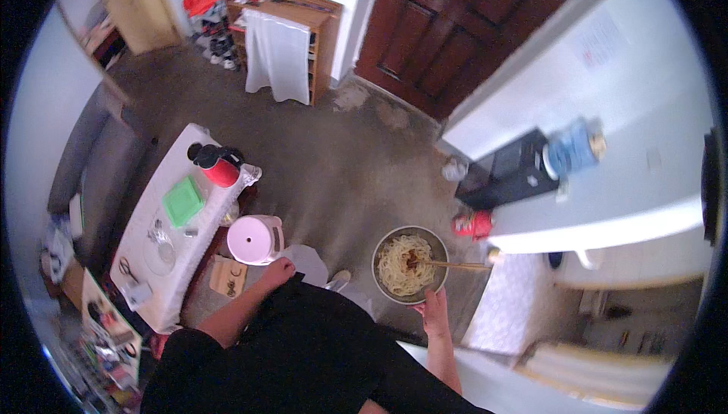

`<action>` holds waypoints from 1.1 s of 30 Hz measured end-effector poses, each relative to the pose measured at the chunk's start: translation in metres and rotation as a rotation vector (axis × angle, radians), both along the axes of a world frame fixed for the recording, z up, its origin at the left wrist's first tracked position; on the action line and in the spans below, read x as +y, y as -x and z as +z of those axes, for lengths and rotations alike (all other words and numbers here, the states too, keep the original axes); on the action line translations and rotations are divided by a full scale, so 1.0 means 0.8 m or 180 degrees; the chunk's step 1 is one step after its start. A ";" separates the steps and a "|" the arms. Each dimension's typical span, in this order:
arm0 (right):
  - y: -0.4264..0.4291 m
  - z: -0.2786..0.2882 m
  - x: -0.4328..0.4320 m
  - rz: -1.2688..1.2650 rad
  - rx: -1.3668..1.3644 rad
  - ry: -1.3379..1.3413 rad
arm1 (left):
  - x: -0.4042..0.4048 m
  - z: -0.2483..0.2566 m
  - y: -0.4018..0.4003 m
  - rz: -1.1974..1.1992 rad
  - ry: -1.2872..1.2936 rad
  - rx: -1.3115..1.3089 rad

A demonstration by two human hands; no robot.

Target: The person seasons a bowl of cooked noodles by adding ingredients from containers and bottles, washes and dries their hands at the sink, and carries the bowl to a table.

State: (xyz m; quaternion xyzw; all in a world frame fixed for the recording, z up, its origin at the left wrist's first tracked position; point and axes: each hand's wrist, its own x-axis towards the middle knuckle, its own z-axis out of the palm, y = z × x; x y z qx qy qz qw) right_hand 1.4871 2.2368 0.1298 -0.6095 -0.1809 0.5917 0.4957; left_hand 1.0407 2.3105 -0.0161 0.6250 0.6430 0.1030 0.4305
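On the right, my right hand (434, 310) grips the rim of a round metal bowl (377, 289), thumb on top and fingers underneath. Pale noodles (398, 266) fill the bowl, with a dark reddish-brown sauce (412, 259) at their middle. A pair of wooden chopsticks (460, 266) rests in the noodles and sticks out past the rim to the right. My left hand (278, 273) is curled at the hem of my black shirt, just below a pink plastic stool (249, 239). Its inner side is hidden, so whether it holds anything does not show.
A low table with a white cloth (196, 249) at left bears a green plastic box (183, 202), a red kettle (220, 172) and scissors (126, 268). A wooden board (228, 276) lies below the stool. A black water dispenser (506, 166) stands by the right wall, near a brown door (455, 21).
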 end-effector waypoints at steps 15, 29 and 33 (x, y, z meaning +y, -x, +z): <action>0.089 0.055 0.522 0.1173 -0.0150 -0.0251 | 0.354 -0.007 0.069 0.3376 0.1052 -0.2900; 0.278 0.081 1.035 0.2663 -0.0149 -0.0087 | 0.587 0.013 0.154 0.4523 0.1053 -0.2954; 0.396 0.093 1.204 0.3339 0.0130 -0.0426 | 0.650 0.031 0.145 0.5827 0.0905 -0.2979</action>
